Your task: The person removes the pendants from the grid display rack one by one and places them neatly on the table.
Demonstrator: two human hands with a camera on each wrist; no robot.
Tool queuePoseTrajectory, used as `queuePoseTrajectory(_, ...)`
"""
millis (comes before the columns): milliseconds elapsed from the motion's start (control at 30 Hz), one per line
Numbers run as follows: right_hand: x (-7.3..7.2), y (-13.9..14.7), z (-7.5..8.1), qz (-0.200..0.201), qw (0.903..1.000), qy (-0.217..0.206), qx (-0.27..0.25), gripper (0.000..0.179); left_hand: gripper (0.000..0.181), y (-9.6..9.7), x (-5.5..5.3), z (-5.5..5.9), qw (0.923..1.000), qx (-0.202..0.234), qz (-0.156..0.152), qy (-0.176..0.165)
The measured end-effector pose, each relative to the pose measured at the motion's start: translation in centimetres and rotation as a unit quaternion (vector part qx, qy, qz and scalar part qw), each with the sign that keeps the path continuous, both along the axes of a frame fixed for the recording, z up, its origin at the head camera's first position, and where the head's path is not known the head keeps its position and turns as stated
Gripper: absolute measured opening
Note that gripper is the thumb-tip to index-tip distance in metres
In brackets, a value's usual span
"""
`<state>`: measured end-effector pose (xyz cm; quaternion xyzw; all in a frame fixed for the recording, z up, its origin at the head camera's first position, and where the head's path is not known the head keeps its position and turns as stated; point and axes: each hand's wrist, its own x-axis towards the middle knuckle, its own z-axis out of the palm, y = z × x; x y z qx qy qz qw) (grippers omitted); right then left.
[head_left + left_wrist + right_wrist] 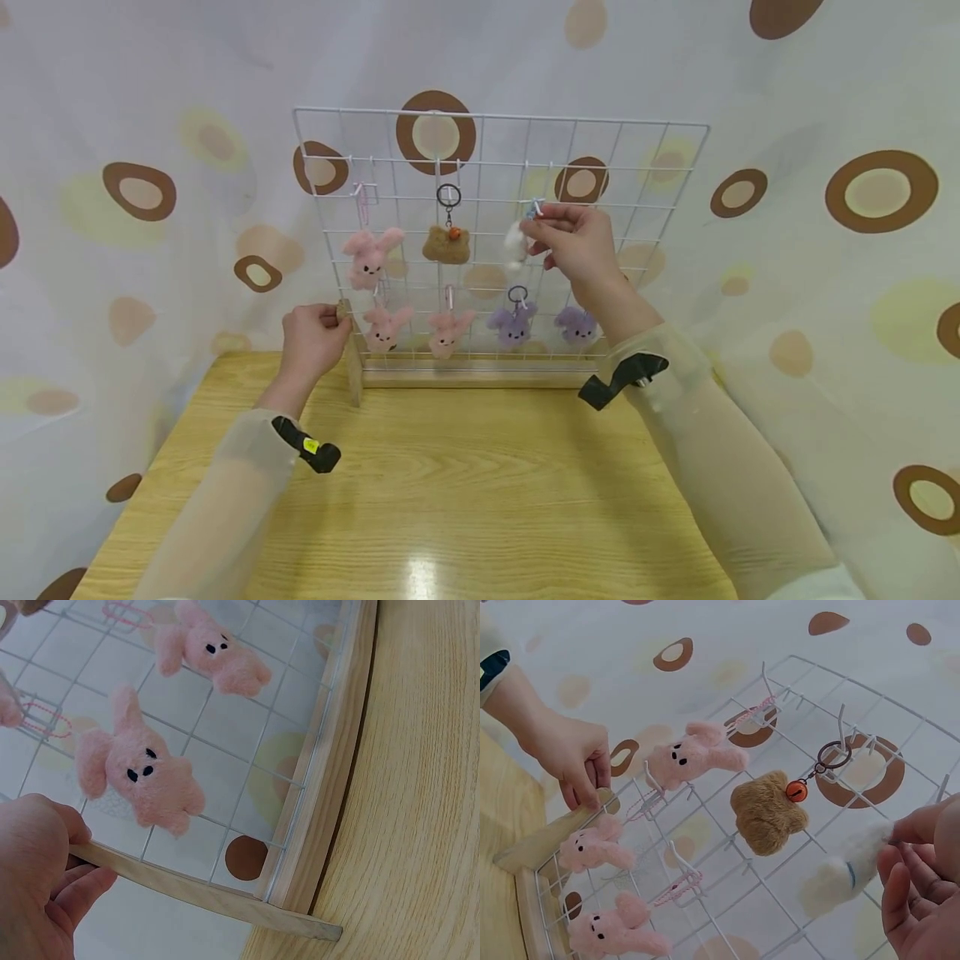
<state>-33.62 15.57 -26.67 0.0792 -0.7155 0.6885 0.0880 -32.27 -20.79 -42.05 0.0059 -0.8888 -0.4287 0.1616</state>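
Observation:
My left hand grips the wooden side post of a white wire grid rack, thumb on one side and fingers on the other. Up on the grid's right half, my right hand pinches a fluffy white plush keychain by its upper part. Its blue strap is at a hook beside my fingertips. Left of it hangs a brown plush keychain with an orange bell. Below are two purple bunny keychains.
Several pink bunny keychains hang on the grid's left side, close to my left hand. A wooden base bar runs along the bottom, on a wood-grain table. Behind the rack is a spotted cloth.

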Motion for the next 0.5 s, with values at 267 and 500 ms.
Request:
queuePoseTrajectory(267,0.08,0.45,0.25,0.017,0.9992,-0.008,0.036,0.032,0.028,0.03,0.10,0.07,1.0000,0.004,-0.001,-0.001)
queuePoseTrajectory(500,0.11,1.03,0.11,0.019,0.9979,-0.001,0.062,0.033,0.029,0.07,0.09,0.11,1.0000,0.007,-0.005,-0.002)
